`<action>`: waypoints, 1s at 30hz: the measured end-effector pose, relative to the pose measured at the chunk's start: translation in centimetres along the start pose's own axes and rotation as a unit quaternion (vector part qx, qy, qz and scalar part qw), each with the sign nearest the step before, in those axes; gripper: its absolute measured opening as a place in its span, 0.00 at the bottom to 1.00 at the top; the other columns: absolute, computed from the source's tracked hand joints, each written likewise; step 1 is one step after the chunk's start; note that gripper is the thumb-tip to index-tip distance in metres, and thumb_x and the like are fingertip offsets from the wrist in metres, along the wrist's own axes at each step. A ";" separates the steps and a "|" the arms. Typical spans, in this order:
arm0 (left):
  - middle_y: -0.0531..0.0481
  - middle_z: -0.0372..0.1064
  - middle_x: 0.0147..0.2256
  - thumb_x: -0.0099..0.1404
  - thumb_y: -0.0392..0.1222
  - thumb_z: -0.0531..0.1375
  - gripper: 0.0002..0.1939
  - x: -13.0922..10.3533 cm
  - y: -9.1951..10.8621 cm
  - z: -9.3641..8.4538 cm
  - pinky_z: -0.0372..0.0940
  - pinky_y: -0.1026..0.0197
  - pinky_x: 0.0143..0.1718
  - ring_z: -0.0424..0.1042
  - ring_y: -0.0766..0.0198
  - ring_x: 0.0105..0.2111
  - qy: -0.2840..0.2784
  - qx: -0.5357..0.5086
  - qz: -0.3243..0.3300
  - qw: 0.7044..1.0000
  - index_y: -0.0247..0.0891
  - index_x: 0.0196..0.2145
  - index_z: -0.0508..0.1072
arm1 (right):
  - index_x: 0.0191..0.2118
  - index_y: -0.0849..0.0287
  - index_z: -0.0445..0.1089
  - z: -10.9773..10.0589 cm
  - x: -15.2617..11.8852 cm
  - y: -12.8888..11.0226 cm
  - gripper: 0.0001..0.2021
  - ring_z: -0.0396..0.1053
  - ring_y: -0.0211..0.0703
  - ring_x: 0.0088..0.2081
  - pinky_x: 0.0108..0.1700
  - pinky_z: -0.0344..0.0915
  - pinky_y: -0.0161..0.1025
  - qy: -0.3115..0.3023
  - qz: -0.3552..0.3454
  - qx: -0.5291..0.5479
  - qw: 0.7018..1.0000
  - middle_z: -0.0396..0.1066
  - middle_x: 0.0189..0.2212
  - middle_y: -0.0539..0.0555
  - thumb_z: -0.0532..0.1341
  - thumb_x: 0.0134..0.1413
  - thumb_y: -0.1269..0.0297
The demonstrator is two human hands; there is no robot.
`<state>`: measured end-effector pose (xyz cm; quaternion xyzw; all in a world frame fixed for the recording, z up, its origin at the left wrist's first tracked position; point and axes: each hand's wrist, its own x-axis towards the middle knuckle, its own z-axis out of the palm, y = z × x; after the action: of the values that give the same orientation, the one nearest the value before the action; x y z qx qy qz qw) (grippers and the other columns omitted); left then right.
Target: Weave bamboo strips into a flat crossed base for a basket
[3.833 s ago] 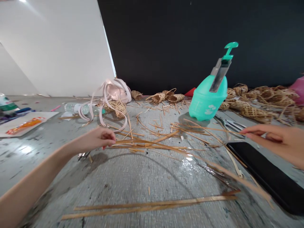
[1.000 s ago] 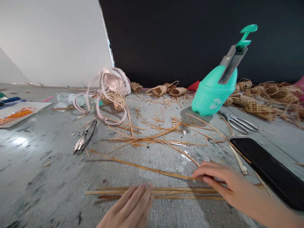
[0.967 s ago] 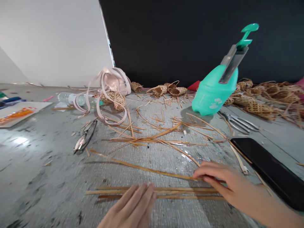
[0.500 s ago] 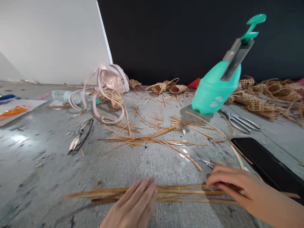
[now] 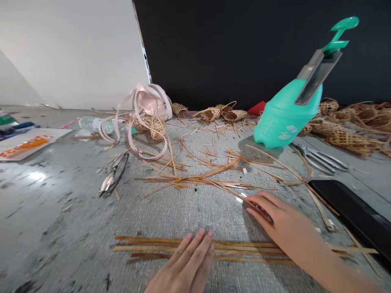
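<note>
Several thin bamboo strips (image 5: pixel 146 247) lie side by side across the near part of the table. My left hand (image 5: pixel 186 262) rests flat on them, fingers stretched out and close together. Further up and to the right, my right hand (image 5: pixel 281 224) has its thumb and forefinger closed around the end of a long curved bamboo strip (image 5: pixel 224 188), part of a loose crossed pile. A small dark and shiny piece shows in the gap between thumb and forefinger; its kind is hidden by the hand.
A black phone-like object (image 5: pixel 351 207) and metal scissors (image 5: pixel 320 158) lie right, near a turquoise spray bottle (image 5: pixel 287 114). Woven baskets (image 5: pixel 345 136) stand at the back. Eyeglasses (image 5: pixel 113 175), a plastic bottle (image 5: pixel 91 123) and a pink bag (image 5: pixel 152 101) sit left.
My right hand has left the near row of strips and moved forward and left to the curved strip, covering a pointed metal tool. My left hand stays on the row. The view has turned slightly left.
</note>
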<state>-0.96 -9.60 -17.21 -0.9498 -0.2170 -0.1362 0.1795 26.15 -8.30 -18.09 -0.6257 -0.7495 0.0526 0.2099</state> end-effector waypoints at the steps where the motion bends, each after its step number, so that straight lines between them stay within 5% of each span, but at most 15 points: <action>1: 0.50 0.67 0.50 0.61 0.19 0.36 0.28 0.1 -0.1 0.0 0.66 0.64 0.45 0.67 0.64 0.49 0.001 0.005 0.005 1.000 0.31 0.50 0.66 | 0.38 0.55 0.69 0.2 0.5 0.1 0.12 0.70 0.46 0.37 0.40 0.66 0.45 -0.006 0.006 0.005 1.000 0.71 0.38 0.55 0.50 0.57 0.60; 7: 0.53 0.68 0.49 0.69 0.27 0.37 0.23 0.1 -0.5 -0.3 0.65 0.66 0.46 0.67 0.67 0.49 0.014 -0.023 0.001 1.000 0.34 0.48 0.68 | 0.36 0.56 0.68 -1.9 2.6 0.8 0.12 0.70 0.42 0.27 0.29 0.67 0.38 -0.009 0.047 0.057 0.997 0.73 0.30 0.53 0.49 0.55 0.61; 11: 0.52 0.68 0.49 0.68 0.26 0.36 0.25 0.0 -0.6 -0.1 0.65 0.66 0.45 0.68 0.67 0.48 0.008 -0.013 0.011 1.000 0.34 0.48 0.68 | 0.36 0.53 0.72 -4.5 1.9 1.1 0.15 0.69 0.40 0.24 0.23 0.65 0.34 -0.117 0.096 0.147 0.978 0.74 0.30 0.52 0.51 0.54 0.54; 16: 0.49 0.67 0.50 0.64 0.22 0.37 0.26 0.1 -0.5 0.0 0.64 0.65 0.47 0.67 0.65 0.49 0.002 -0.007 0.013 1.000 0.31 0.49 0.67 | 0.31 0.49 0.74 -4.8 0.1 1.0 0.12 0.71 0.42 0.35 0.36 0.68 0.36 -0.168 0.057 0.162 0.971 0.73 0.32 0.50 0.54 0.53 0.56; 21: 0.49 0.66 0.51 0.60 0.19 0.38 0.27 0.2 -0.4 -0.4 0.62 0.65 0.49 0.65 0.66 0.50 -0.006 -0.015 0.008 1.000 0.31 0.50 0.67 | 0.31 0.48 0.73 -3.4 -1.5 1.1 0.12 0.71 0.41 0.36 0.36 0.68 0.36 -0.193 0.005 0.127 0.973 0.72 0.33 0.49 0.51 0.55 0.63; 26: 0.47 0.67 0.50 0.65 0.24 0.43 0.21 -0.2 -0.3 -0.4 0.60 0.64 0.52 0.63 0.65 0.52 0.001 -0.035 -0.018 0.999 0.32 0.50 0.66 | 0.36 0.46 0.72 -2.3 -4.4 3.3 0.12 0.67 0.44 0.47 0.49 0.64 0.44 -0.155 0.008 0.077 0.985 0.70 0.41 0.50 0.51 0.57 0.61; 30: 0.45 0.68 0.49 0.66 0.25 0.42 0.20 -0.3 -0.2 -0.6 0.64 0.63 0.48 0.66 0.62 0.49 -0.007 -0.008 -0.011 1.000 0.32 0.49 0.67 | 0.40 0.44 0.72 -1.9 -5.5 4.3 0.12 0.65 0.46 0.50 0.51 0.63 0.45 -0.114 0.018 0.039 0.993 0.67 0.47 0.50 0.51 0.57 0.60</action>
<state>-1.45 -9.77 -16.74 -0.9496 -0.2278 -0.1335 0.1687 31.56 -13.04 -19.21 -0.6200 -0.7549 0.1566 0.1461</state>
